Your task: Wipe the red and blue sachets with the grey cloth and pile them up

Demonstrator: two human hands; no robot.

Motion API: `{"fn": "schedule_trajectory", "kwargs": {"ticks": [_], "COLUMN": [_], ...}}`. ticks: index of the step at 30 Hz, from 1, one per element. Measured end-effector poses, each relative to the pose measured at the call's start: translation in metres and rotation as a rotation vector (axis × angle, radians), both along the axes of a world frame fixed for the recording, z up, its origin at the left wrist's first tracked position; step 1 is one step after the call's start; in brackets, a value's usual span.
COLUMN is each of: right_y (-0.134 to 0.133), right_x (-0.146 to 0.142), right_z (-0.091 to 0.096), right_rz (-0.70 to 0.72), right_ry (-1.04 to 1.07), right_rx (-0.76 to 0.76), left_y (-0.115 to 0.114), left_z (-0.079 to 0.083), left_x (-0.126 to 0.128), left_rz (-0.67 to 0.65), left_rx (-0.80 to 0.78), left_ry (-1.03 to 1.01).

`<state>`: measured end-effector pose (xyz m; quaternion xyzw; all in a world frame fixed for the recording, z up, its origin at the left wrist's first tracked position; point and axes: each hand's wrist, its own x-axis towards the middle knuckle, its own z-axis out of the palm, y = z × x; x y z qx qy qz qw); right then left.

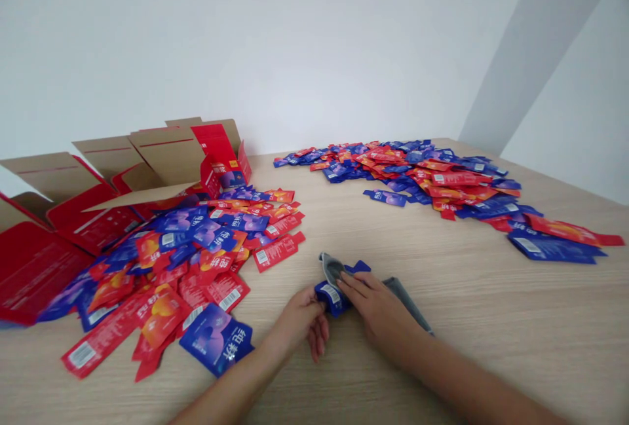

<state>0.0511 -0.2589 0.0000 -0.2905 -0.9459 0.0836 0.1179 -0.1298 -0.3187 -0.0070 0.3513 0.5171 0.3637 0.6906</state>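
Observation:
A blue sachet (325, 294) with a white barcode label lies just above the table in front of me. My left hand (303, 319) pinches its left edge between thumb and forefinger, the other fingers curled below. Over the sachet, my right hand (376, 300) presses a grey cloth (409, 304) against its surface. One end of the cloth sticks up past my right fingertips, and the rest trails out behind that hand. The spouted end of the sachet shows beyond my right fingers, while its middle is hidden under hand and cloth.
Left of my hands spreads a pile of red and blue sachets (216, 261). Behind it stand open red cardboard boxes (73, 241). A second pile of sachets (407, 169) stretches along the back and right of the wooden table (481, 340). A white wall (344, 52) rises behind.

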Motion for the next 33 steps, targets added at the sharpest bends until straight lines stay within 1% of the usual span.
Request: {"fn": "schedule_trajectory", "kwargs": {"ticks": [2, 4, 7, 9, 10, 12, 16, 17, 19, 20, 21, 22, 23, 24, 27, 28, 29, 30, 31, 33], "right_y": [-0.002, 0.002, 0.015, 0.025, 0.029, 0.034, 0.035, 0.035, 0.034, 0.034, 0.034, 0.034, 0.034, 0.034, 0.034, 0.033, 0.033, 0.033, 0.033, 0.033], "right_x": [0.0, 0.0, 0.005, 0.012, 0.016, 0.023, 0.028, 0.027, 0.026, 0.026, 0.026, 0.026, 0.026, 0.026, 0.026, 0.026, 0.026, 0.026, 0.026, 0.026], "right_z": [0.0, -0.001, -0.005, -0.01, -0.013, -0.016, -0.017, -0.017, -0.016, -0.016, -0.016, -0.016, -0.016, -0.016, -0.016, -0.015, -0.015, -0.015, -0.015, -0.016], "right_rz": [0.007, -0.028, -0.114, -0.163, -0.178, -0.19, -0.187, -0.183, -0.176, -0.172, -0.169, -0.169, -0.17, -0.17, -0.152, -0.141, -0.135, -0.133, -0.135, -0.146], "right_ry": [0.001, -0.005, 0.016, 0.068, 0.098, 0.145, 0.147, 0.138, 0.121, 0.113, 0.106, 0.101, 0.098, 0.097, 0.087, 0.079, 0.072, 0.065, 0.06, 0.053], "right_rx": [0.001, 0.0, 0.032, 0.072, 0.09, 0.111, 0.114, 0.115, 0.118, 0.119, 0.121, 0.125, 0.13, 0.137, 0.162, 0.17, 0.175, 0.179, 0.181, 0.178], "left_y": [0.0, 0.002, 0.004, 0.005, 0.006, 0.008, 0.016, 0.017, 0.013, 0.008, 0.0, -0.01, -0.021, -0.033, -0.068, -0.076, -0.081, -0.084, -0.084, -0.079], "left_z": [-0.001, -0.004, -0.007, -0.004, 0.0, 0.014, 0.055, 0.064, 0.073, 0.074, 0.072, 0.07, 0.067, 0.064, 0.062, 0.064, 0.065, 0.066, 0.066, 0.065], "left_x": [0.0, 0.001, 0.001, -0.002, -0.006, -0.019, -0.061, -0.072, -0.092, -0.099, -0.105, -0.11, -0.114, -0.118, -0.13, -0.134, -0.138, -0.141, -0.143, -0.144], "left_rz": [0.017, 0.037, 0.073, 0.117, 0.151, 0.26, 0.569, 0.625, 0.679, 0.669, 0.63, 0.564, 0.468, 0.339, -0.13, -0.26, -0.357, -0.415, -0.437, -0.411], "left_rx": [0.012, 0.033, 0.064, 0.095, 0.117, 0.171, 0.329, 0.366, 0.399, 0.397, 0.393, 0.398, 0.409, 0.417, 0.408, 0.403, 0.404, 0.413, 0.423, 0.428], "left_ry": [-0.02, -0.04, -0.101, -0.14, -0.149, -0.136, -0.065, -0.038, 0.062, 0.144, 0.246, 0.362, 0.487, 0.612, 0.916, 0.985, 1.041, 1.092, 1.142, 1.238]}}
